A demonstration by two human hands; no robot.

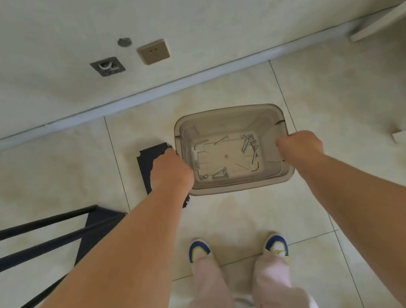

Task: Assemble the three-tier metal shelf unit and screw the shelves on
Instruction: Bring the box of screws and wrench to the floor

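Tiled floor point(337, 108) below: left hand point(169, 170) and right hand point(300, 144) clamp opposite rims of the clear plastic bin point(227, 114), keeping its screws point(249, 144) level.

Translucent smooth plastic bin point(227, 114), shiny metal screws point(247, 143), matt black metal frame point(36, 248), glossy floor tiles point(350, 100)

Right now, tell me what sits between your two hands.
In the head view, the clear plastic bin spans the gap between left hand and right hand, each gripping a side rim. Loose bolts lie on its floor.
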